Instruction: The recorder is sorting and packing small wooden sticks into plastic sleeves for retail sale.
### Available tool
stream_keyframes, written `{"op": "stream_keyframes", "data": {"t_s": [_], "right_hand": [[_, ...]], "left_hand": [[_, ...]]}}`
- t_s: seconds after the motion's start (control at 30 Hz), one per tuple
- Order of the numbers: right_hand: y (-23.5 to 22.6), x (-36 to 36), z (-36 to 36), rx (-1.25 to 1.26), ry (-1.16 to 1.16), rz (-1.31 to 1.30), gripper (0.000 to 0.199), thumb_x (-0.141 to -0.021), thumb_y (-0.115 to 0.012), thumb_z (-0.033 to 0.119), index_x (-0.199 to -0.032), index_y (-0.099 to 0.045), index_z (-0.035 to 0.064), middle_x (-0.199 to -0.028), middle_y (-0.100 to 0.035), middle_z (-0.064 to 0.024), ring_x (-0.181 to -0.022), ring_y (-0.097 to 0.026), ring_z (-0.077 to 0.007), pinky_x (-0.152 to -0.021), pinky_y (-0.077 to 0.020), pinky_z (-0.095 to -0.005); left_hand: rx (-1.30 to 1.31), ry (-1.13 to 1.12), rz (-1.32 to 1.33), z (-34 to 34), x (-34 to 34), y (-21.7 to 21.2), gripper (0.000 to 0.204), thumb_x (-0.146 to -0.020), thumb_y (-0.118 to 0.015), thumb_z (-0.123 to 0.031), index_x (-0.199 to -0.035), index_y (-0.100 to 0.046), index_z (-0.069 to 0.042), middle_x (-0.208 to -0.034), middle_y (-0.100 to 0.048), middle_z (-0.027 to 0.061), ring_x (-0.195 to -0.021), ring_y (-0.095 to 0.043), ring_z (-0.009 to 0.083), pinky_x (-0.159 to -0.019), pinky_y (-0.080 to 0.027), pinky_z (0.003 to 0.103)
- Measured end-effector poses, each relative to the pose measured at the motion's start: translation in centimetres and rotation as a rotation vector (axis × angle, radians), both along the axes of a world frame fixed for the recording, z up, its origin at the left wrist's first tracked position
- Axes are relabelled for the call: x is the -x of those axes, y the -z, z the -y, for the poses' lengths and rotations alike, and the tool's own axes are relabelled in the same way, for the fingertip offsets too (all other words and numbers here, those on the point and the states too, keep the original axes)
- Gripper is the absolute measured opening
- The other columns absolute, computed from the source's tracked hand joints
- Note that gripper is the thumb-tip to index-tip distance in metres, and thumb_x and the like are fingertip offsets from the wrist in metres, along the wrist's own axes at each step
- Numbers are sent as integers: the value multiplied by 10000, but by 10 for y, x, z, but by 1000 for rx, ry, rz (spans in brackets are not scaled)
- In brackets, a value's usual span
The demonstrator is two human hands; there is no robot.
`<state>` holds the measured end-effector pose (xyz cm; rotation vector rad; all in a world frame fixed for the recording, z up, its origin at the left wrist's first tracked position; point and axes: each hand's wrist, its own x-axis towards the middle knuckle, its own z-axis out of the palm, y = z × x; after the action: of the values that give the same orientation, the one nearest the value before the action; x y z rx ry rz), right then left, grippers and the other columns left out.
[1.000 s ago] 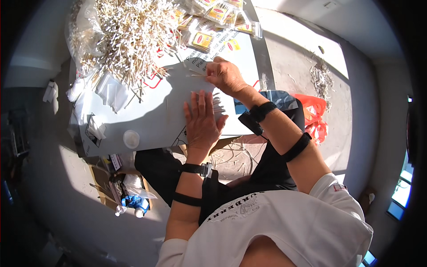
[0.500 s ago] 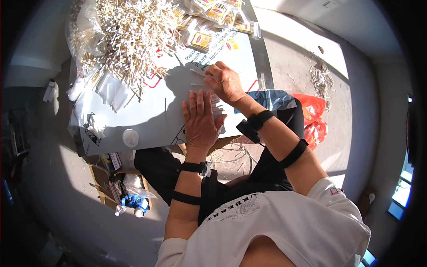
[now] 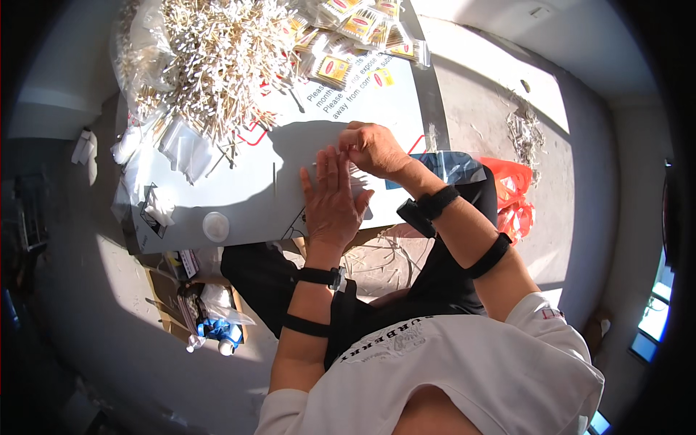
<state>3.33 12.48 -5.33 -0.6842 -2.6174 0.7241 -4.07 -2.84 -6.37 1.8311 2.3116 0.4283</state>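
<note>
My left hand (image 3: 330, 204) lies flat, palm down and fingers spread, on the white tabletop (image 3: 246, 196) near its front edge. Just past its fingertips, my right hand (image 3: 373, 148) is closed in a pinch on what looks like a small clear bag (image 3: 319, 168), which lies partly under my left fingers. What is inside the pinch is too small to make out. Both wrists and forearms wear black bands.
A big heap of thin pale sticks (image 3: 217, 65) covers the far left of the table, with yellow-and-red labelled packets (image 3: 348, 29) beside it. Loose clear bags (image 3: 181, 148) and a round white lid (image 3: 215, 226) lie left. An orange bag (image 3: 511, 196) and spilled sticks (image 3: 525, 130) are on the floor.
My right hand has drawn back from farther up the table toward my left fingertips. My left hand has stayed flat in the same spot.
</note>
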Motion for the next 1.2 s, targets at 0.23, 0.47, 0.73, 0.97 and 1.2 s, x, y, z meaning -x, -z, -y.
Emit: {"op": "stream_keyframes", "data": {"t_s": [0.23,0.47,0.73,0.97,1.2], "right_hand": [[-3,72,-25,138,376,-39,211,-816,-672,228,-848,-648,22,-784,-663,-129,-788,-662,-310,-707,-522,-396],[0,49,-32,29,156,135,97,-780,-624,147,-789,-605,52,-751,-636,-117,-773,-649,-319,-684,-514,-413],[-16,119,-48,41,224,155,230,-811,-630,190,-1002,-633,62,-832,-687,-183,-821,-673,-375,-722,-538,-444],[-9,114,-47,28,215,302,104,-811,-597,155,-814,-608,52,-764,-672,-162,-767,-666,-371,-670,-524,-464],[-20,16,-36,63,87,288,50,-780,-655,108,-805,-644,67,-754,-670,-135,-753,-668,-323,-672,-524,-409]], "left_hand": [[-12,26,-57,-4,0,1,840,-836,-638,-452,-1468,-310,-7,-1541,-278,173,-1449,-234,320,-1163,-135,575],[-36,7,35,1,4,1,871,-844,-646,-447,-1484,-259,0,-1568,-209,177,-1463,-188,327,-1169,-118,551],[-3,8,75,-1,0,8,881,-863,-610,-487,-1494,-235,0,-1595,-131,171,-1486,-100,314,-1183,-64,542],[25,-6,98,2,1,4,913,-856,-618,-484,-1515,-191,-18,-1600,-118,160,-1490,-81,312,-1184,-57,534],[4,14,35,-1,1,2,906,-851,-619,-510,-1505,-228,-20,-1584,-175,174,-1478,-140,328,-1169,-64,542]]}}
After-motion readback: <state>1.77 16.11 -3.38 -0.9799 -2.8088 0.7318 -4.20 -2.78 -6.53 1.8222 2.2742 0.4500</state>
